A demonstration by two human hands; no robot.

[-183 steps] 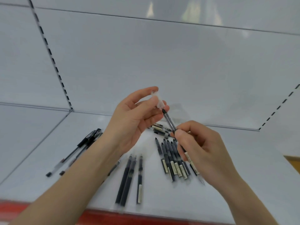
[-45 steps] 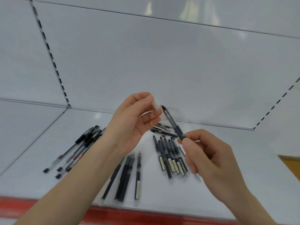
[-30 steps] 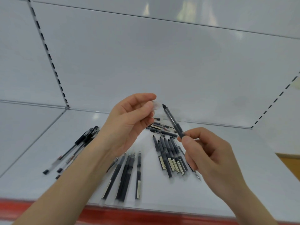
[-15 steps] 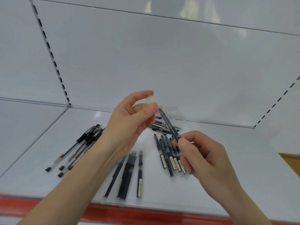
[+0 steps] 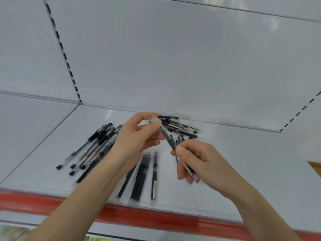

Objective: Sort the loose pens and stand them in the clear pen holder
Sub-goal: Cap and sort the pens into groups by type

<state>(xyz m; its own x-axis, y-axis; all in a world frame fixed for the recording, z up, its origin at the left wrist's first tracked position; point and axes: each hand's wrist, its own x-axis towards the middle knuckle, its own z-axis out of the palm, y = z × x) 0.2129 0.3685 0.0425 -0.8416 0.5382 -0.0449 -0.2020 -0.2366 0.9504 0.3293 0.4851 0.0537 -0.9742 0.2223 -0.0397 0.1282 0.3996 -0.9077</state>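
Below, loose pens (image 5: pixel 97 145) crowd the shelf (image 5: pixel 260 162), some behind the left hand (image 5: pixel 137 136).

Light bright, even, diffuse; cool white cast. Soft glare patch at top of back panel (image 5: pixel 213 1), a fainter one on shelf (image 5: pixel 109 114). Shadows faint, no hard edges. Motion blur on fingers of right hand (image 5: pixel 199 164) and on near ends of pens (image 5: pixel 139 188). Red strip (image 5: pixel 156 218) soft. Wide-angle distortion: shelf lines bow, slotted upright (image 5: pixel 64 54) leans.
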